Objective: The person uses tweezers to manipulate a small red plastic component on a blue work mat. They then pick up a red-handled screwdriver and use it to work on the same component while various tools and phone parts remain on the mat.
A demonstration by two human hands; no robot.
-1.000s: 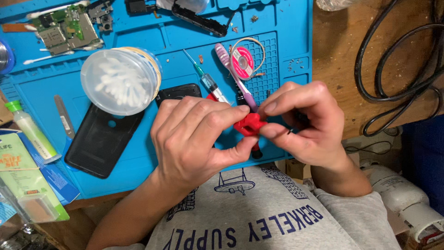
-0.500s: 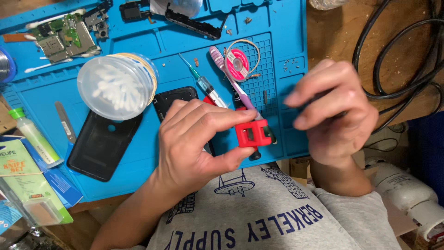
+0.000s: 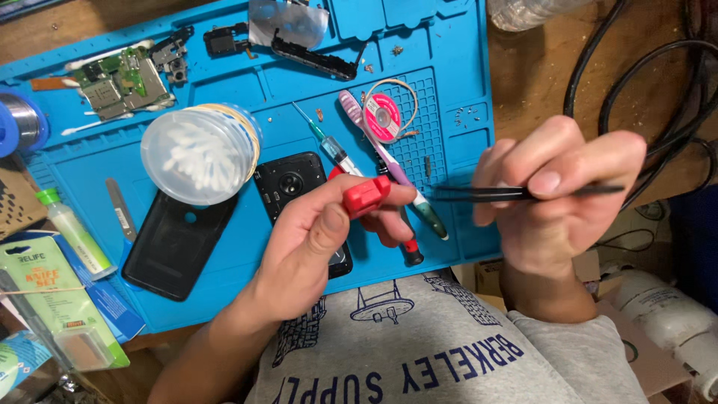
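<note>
Surface: wooden bench with a blue work mat [image 3: 224, 299] spread over most of it.
Left hand [image 3: 314, 247]: curled, thumb and fingers pinching a small red block [image 3: 366, 196].
Red block: up off the mat, held just above the near middle of it, over a red-handled tool [image 3: 410, 251] lying there.
Right hand [image 3: 557, 198]: fingers pressed together on black tweezers [image 3: 508, 193], thumb on top.
Tweezers, long way: flat, running left to right.
Tweezer tip: points left, toward the red block, close but not touching.
Way from hands: red block lies to the left of the right hand, at about the same height as the tweezers.
Nearer hand: left, already holding the block; right hand apart, off the right edge of the mat.
Under the left hand: black phone [image 3: 295, 187] with a round camera, face down, partly hidden by the fingers.
Left of phone: black back cover [image 3: 176, 243], flat on the mat.
Far of that: clear round tub of cotton swabs [image 3: 196, 153].
Middle of mat: purple and white toothbrush [image 3: 378, 146], blue syringe [image 3: 329, 146], pink reel of braid [image 3: 385, 116].
Far left: green circuit board [image 3: 120, 82].
Far middle: black frame piece [image 3: 310, 60].
Right side: black cables [image 3: 636, 82] on bare wood.
Left edge: small green-capped bottle [image 3: 71, 228] and green packets [image 3: 48, 299].
</note>
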